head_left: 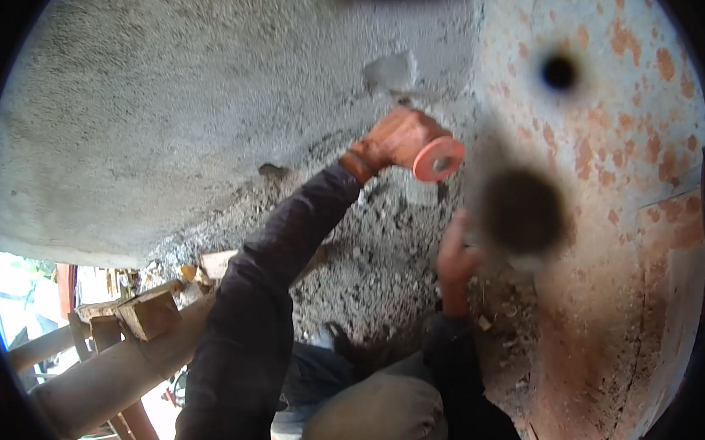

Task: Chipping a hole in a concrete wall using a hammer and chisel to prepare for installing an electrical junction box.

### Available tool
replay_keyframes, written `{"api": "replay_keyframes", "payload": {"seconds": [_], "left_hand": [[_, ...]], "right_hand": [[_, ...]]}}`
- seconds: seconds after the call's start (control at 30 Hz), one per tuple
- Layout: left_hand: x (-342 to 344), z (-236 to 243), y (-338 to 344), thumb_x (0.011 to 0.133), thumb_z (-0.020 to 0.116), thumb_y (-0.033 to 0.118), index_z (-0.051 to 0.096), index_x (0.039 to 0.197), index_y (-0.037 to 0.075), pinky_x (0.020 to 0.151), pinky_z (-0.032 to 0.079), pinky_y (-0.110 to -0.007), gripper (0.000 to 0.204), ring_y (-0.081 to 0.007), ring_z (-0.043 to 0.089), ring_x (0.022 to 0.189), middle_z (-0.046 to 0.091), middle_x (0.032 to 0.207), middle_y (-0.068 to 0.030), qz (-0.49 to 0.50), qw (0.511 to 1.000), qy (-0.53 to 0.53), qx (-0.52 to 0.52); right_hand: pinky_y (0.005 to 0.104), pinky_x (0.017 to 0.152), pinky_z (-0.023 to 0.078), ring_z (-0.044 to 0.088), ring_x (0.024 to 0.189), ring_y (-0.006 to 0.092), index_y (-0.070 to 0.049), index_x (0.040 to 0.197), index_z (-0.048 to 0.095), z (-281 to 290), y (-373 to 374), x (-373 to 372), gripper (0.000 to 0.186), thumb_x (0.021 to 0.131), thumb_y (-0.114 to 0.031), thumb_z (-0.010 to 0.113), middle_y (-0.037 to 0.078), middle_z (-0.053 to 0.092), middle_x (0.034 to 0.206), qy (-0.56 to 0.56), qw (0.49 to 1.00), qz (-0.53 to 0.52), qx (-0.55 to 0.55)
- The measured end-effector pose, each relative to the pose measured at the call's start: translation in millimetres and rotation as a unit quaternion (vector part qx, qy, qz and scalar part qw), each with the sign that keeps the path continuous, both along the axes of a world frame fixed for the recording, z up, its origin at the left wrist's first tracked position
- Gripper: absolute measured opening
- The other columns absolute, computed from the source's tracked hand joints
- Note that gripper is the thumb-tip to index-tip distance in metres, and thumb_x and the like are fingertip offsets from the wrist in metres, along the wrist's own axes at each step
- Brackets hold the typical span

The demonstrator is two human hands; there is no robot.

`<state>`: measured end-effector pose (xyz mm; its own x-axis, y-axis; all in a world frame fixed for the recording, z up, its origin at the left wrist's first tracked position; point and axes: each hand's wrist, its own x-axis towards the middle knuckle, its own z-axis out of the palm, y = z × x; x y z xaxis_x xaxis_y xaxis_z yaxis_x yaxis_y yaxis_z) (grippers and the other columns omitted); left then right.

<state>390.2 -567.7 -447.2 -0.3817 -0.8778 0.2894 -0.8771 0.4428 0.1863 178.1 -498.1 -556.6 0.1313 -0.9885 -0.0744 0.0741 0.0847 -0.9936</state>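
Note:
My left hand is closed in a fist around a chisel with a round orange hand guard. The grey metal striking end shows in the middle of that disc, facing back toward me. The chisel's shaft is hidden by my fist, held close to the rough grey wall. Just above the fist is a shallow chipped hollow in the plaster. Lower and to the right, my right hand is slightly blurred, its fingers curled closed. A dark round blur beside it covers whatever it may hold.
Broken rubble lies along the wall's foot. A wall with flaking pale paint over reddish patches meets it at right. At lower left are a thick wooden pole and a wood block. My bent knee is below.

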Motion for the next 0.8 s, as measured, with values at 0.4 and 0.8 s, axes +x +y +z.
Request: {"api": "replay_keyframes", "payload": {"seconds": [0.4, 0.8], "left_hand": [[-8, 21, -2, 0.068, 0.074, 0.029, 0.066, 0.086, 0.011, 0.062, 0.051, -0.041, 0.026, -0.0294, 0.064, 0.071, 0.066, 0.077, -0.008, 0.011, 1.0, 0.013, 0.017], [-8, 23, -12, 0.067, 0.077, 0.035, 0.069, 0.088, 0.01, 0.066, 0.052, -0.04, 0.034, -0.03, 0.067, 0.073, 0.07, 0.084, -0.0098, 0.032, 0.997, 0.038, 0.06]], "right_hand": [[0.0331, 0.055, 0.047, 0.044, 0.051, 0.0173, -0.01, 0.078, 0.048, 8, 3, 5, 0.04, 0.094, -0.045, 0.056, 0.002, 0.037, 0.058, 0.131, 0.984, -0.115, -0.044], [0.0358, 0.06, 0.048, 0.053, 0.055, 0.0189, -0.005, 0.099, 0.06, 80, -3, -12, 0.032, 0.095, -0.036, 0.057, 0.008, 0.058, 0.063, -0.101, 0.986, -0.084, -0.107]]}}
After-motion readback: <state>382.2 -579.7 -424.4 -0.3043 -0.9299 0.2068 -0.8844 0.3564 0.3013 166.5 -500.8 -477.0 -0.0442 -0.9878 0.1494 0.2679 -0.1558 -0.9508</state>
